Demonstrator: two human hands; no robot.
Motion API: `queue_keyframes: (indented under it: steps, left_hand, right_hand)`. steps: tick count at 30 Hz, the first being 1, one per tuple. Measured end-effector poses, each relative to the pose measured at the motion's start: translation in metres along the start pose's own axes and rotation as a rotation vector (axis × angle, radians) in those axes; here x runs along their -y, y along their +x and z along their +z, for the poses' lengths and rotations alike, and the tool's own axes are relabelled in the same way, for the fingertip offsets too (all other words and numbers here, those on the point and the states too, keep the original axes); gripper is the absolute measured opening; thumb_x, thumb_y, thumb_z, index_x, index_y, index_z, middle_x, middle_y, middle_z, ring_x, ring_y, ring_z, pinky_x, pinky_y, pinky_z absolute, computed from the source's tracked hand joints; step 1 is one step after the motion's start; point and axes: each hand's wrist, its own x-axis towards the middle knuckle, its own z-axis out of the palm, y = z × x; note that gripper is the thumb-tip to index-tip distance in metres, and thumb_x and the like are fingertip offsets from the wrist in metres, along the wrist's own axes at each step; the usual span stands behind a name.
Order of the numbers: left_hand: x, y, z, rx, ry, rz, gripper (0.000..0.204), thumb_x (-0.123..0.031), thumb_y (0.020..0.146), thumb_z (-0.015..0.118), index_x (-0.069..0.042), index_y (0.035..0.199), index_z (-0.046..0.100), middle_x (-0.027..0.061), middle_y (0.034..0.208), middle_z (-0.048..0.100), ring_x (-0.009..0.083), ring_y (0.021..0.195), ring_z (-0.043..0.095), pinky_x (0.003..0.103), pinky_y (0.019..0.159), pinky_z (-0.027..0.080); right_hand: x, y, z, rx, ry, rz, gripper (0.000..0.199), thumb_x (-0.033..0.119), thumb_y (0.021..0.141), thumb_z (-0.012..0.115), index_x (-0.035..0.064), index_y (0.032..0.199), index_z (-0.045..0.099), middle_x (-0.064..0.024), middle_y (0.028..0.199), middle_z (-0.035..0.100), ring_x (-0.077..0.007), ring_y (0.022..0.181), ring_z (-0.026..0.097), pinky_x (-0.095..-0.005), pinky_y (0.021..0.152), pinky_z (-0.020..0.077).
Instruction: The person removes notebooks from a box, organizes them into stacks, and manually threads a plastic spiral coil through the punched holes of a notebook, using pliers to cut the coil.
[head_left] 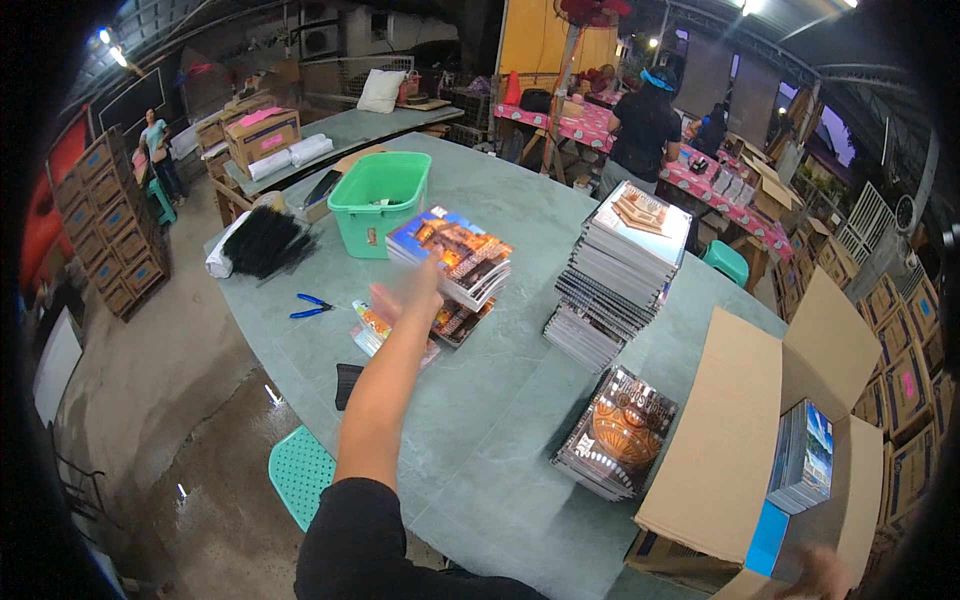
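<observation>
My left hand [425, 288] reaches across the grey-green table to the near side of a stack of glossy booklets [455, 250]. The top booklet has a blue and orange cover. Blur hides the fingers, so whether they grip the stack cannot be told. Beneath and beside it lie more booklets and a few colourful packets [372, 322]. My right hand [818, 573] is blurred at the lower right, by an open cardboard box [710, 440]. Inside that box stands a bundle of booklets with blue covers [803, 457]. Its fingers cannot be made out.
A tall pile of spiral-bound books [625, 260] and a shorter stack [615, 432] stand on the table. Near the green bin [380, 205] lie black bristle-like strands [268, 245] and blue-handled pliers [311, 306]. A green stool [302, 475] is by the edge. People stand farther back.
</observation>
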Motion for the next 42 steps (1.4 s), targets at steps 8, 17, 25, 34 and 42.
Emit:
queue_keyframes:
  steps: [8,17,25,34,42]
  left_hand:
    - [0.055,0.026,-0.026,-0.250,-0.063,0.060,0.044,0.005,0.069,0.067,0.004,0.111,0.053,0.0152,0.102,0.059,0.0281,0.086,0.060,0.043,0.075,0.053]
    - [0.039,0.044,-0.034,0.304,0.460,0.184,0.046,-0.024,0.088,0.050,0.004,0.123,0.043,0.0198,0.125,0.048,0.0287,0.110,0.052,0.043,0.093,0.044]
    - [0.048,-0.360,0.234,1.062,0.800,0.689,0.031,-0.008,0.079,0.061,-0.004,0.110,0.058,0.0083,0.111,0.056,0.0176,0.096,0.054,0.030,0.086,0.044]
    - [0.285,-0.552,0.325,1.468,1.480,0.893,0.034,-0.018,0.071,0.063,-0.003,0.101,0.062,0.0204,0.095,0.064,0.0337,0.092,0.061,0.042,0.082,0.047]
    - [0.331,-0.512,0.378,1.154,1.378,0.297,0.023,-0.012,0.074,0.061,-0.001,0.094,0.063,0.0150,0.074,0.065,0.0217,0.060,0.065,0.033,0.048,0.051]
  right_hand:
    - [-0.029,-0.016,0.086,-0.286,-0.043,0.422,0.044,0.016,0.066,0.072,0.0035,0.107,0.061,-0.0163,0.083,0.065,-0.0315,0.080,0.063,-0.0406,0.075,0.0477]
    - [-0.058,0.007,0.103,-0.541,-0.098,0.139,0.030,0.019,0.054,0.079,0.0089,0.079,0.065,-0.0141,0.082,0.063,-0.0312,0.082,0.059,-0.0436,0.070,0.0441]
    - [-0.041,-0.011,0.102,-0.597,0.027,0.018,0.019,0.008,0.060,0.072,0.0037,0.073,0.058,-0.0145,0.072,0.061,-0.0304,0.070,0.060,-0.0403,0.064,0.0461]
    - [-0.069,-0.035,0.100,-0.547,0.166,-0.406,0.031,0.018,0.074,0.068,0.0006,0.095,0.053,-0.0165,0.082,0.060,-0.0334,0.076,0.060,-0.0408,0.067,0.0467]
    - [-0.157,0.055,0.014,-0.655,-0.144,-0.481,0.024,0.019,0.077,0.065,0.0051,0.096,0.062,-0.0120,0.097,0.062,-0.0296,0.096,0.058,-0.0393,0.082,0.0450]
